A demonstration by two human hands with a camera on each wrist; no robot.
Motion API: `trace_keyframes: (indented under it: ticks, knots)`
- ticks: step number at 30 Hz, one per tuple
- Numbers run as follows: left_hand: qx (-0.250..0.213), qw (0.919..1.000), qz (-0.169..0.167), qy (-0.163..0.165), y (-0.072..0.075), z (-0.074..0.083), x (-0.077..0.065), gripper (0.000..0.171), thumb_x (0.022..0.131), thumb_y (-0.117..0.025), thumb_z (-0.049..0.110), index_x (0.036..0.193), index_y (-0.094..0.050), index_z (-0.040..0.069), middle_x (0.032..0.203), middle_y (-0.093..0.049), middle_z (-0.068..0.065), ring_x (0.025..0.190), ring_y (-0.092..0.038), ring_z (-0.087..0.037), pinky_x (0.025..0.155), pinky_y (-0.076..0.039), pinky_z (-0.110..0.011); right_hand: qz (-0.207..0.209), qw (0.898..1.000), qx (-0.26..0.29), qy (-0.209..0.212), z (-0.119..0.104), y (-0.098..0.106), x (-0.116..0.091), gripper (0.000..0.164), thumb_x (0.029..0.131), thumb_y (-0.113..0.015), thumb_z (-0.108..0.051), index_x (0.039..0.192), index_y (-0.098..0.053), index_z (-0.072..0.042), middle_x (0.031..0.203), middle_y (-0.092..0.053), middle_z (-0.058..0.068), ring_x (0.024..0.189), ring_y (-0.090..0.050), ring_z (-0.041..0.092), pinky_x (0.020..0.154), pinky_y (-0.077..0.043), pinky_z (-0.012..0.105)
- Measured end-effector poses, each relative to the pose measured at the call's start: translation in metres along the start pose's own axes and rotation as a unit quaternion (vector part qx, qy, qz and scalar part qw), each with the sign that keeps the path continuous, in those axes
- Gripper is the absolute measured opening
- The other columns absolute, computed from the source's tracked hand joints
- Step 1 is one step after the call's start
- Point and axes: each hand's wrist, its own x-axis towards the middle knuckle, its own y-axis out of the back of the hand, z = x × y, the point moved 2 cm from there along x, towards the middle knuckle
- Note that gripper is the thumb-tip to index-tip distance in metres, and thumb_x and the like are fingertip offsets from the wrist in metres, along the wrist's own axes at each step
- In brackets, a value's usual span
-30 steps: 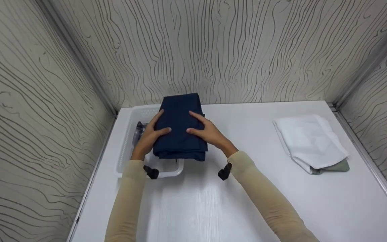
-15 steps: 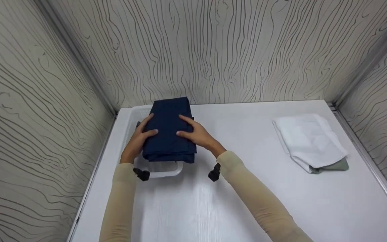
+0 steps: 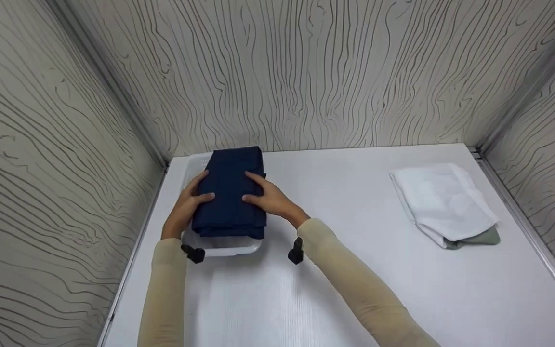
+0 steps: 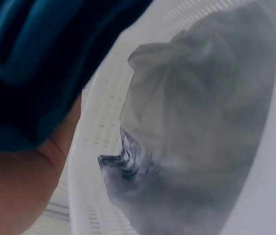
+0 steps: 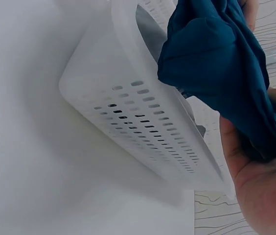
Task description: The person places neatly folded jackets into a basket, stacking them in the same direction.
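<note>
A thick folded navy cloth (image 3: 229, 193) hangs over the white plastic basket (image 3: 231, 251) at the table's left. My left hand (image 3: 183, 208) grips its left side, thumb on top. On the opposite side my right hand (image 3: 272, 199) holds it the same way, its palm under the layers in the right wrist view. The cloth covers most of the basket's opening in the head view. Inside the basket, the left wrist view shows a crumpled grey cloth (image 4: 201, 112) with a dark-and-white patterned patch (image 4: 133, 159). The basket's slotted wall (image 5: 94, 73) shows below the navy folds in the right wrist view.
On the right of the white table (image 3: 325, 279) lies a folded white cloth (image 3: 443, 200), with an olive green piece (image 3: 482, 237) sticking out beneath it. Wood-grain patterned panels (image 3: 297, 72) close off the back and both sides.
Both hands have carried the navy cloth left and slightly toward me, so it now sits more squarely over the basket. The white cloth on the right has stayed put.
</note>
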Motion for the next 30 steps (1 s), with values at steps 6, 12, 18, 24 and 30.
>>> trace_keyframes:
  ticks: [6,12,18,24,30]
  knots:
    - [-0.005,0.9999,0.013,0.010,0.012,-0.007,-0.004,0.084,0.100,-0.070,0.011,0.171,-0.027,0.025,0.181,-0.010,-0.005,0.168,-0.008,-0.028,0.136,-0.011,-0.049,-0.012,1.000,-0.016,-0.007,-0.007,-0.012,0.002,0.078,0.104,-0.068,-0.032,0.171,-0.028,-0.024,0.177,-0.026,0.013,0.163,-0.027,0.034,0.131,-0.027,0.053]
    - [0.015,0.9993,0.029,0.018,0.019,-0.012,-0.009,0.084,0.099,-0.070,0.012,0.171,-0.027,0.023,0.180,-0.014,-0.007,0.168,-0.009,-0.029,0.135,-0.014,-0.050,-0.023,0.999,-0.033,-0.005,-0.009,-0.022,0.005,0.077,0.105,-0.067,-0.029,0.171,-0.028,-0.022,0.176,-0.027,0.013,0.163,-0.027,0.033,0.131,-0.027,0.051]
    - [0.043,0.9980,0.041,0.020,0.024,-0.016,-0.012,0.084,0.099,-0.071,0.014,0.171,-0.029,0.022,0.179,-0.017,-0.011,0.167,-0.010,-0.031,0.135,-0.015,-0.050,-0.035,0.999,-0.040,-0.014,-0.005,-0.030,0.007,0.076,0.106,-0.066,-0.027,0.171,-0.027,-0.022,0.176,-0.027,0.014,0.163,-0.026,0.034,0.132,-0.026,0.051]
    - [0.064,0.9963,0.051,0.025,0.024,-0.023,-0.013,0.084,0.099,-0.070,0.014,0.171,-0.027,0.019,0.179,-0.016,-0.013,0.167,-0.010,-0.033,0.135,-0.016,-0.052,-0.035,0.998,-0.057,-0.014,-0.003,-0.036,0.009,0.076,0.106,-0.067,-0.022,0.170,-0.028,-0.014,0.175,-0.028,0.017,0.162,-0.028,0.035,0.132,-0.027,0.050]
    - [0.108,0.9906,0.058,0.062,0.025,-0.036,-0.011,0.084,0.101,-0.069,0.018,0.172,-0.023,0.016,0.179,-0.016,-0.016,0.167,-0.009,-0.036,0.134,-0.015,-0.054,-0.051,0.992,-0.116,-0.019,-0.007,-0.038,0.010,0.073,0.106,-0.065,-0.012,0.168,-0.028,-0.003,0.173,-0.029,0.022,0.162,-0.028,0.037,0.131,-0.028,0.047]
